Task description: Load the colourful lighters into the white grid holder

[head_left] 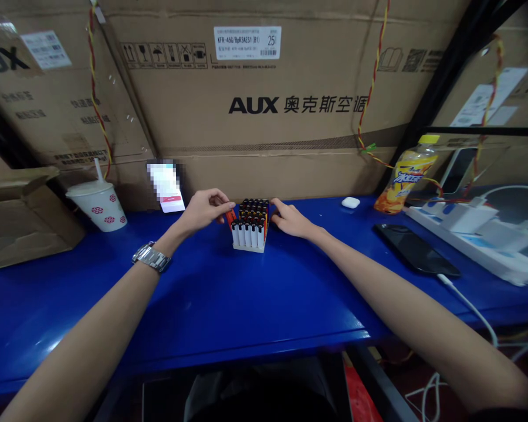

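Note:
A pale tray (249, 248) stands upright on the blue table, packed with rows of lighters. The front row has white lighters (247, 235) with black tops; red, yellow and orange ones show behind and at the sides. On the tray's left side, my left hand (206, 209) is closed, thumb and fingers pinching at a red lighter (231, 219) that leans outward. Against the right side rests my right hand (290, 218), its index finger along the back corner and the other fingers curled, bracing the tray. Its fingertips are partly hidden by the lighters.
Large cartons (264, 135) wall off the back. A paper cup (97, 205) with a straw, a lit phone (169, 190) and an open cardboard box (29, 220) are left. To the right are a white earbud case (351, 203), drink bottle (405, 176), black phone (416, 249) and power strip (479, 243).

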`<control>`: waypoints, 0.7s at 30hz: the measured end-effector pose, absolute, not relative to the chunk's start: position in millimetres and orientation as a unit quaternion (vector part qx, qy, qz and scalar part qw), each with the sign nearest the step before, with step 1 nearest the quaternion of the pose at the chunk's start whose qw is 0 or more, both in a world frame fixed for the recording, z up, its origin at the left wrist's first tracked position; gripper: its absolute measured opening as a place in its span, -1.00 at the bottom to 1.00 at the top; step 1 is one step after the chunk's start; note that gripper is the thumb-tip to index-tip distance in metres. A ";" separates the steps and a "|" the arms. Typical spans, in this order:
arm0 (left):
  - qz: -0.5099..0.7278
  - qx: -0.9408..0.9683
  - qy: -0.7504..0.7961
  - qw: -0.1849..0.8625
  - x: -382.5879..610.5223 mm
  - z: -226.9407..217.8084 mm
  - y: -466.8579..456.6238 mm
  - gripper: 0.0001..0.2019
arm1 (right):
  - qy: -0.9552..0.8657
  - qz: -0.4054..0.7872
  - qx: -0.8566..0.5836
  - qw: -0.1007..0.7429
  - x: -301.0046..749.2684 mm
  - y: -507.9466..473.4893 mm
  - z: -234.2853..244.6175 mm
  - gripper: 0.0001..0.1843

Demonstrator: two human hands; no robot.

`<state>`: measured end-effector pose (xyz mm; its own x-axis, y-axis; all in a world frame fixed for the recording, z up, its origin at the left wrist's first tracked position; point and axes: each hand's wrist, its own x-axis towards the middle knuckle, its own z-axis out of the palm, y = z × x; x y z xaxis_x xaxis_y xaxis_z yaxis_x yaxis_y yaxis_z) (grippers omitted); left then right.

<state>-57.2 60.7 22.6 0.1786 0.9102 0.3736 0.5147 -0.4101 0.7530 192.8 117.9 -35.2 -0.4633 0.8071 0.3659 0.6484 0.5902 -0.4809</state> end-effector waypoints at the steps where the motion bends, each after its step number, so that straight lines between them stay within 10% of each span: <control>1: 0.414 0.732 0.494 0.221 -54.2 21.8 60.0 -0.78 | -0.845 0.137 -0.431 0.287 192.8 117.6 -34.8 -0.61; 21: 0.421 0.763 0.491 -0.009 -32.9 17.1 51.1 -0.66 | -0.850 0.125 -0.430 0.276 191.6 115.5 -33.6 -0.62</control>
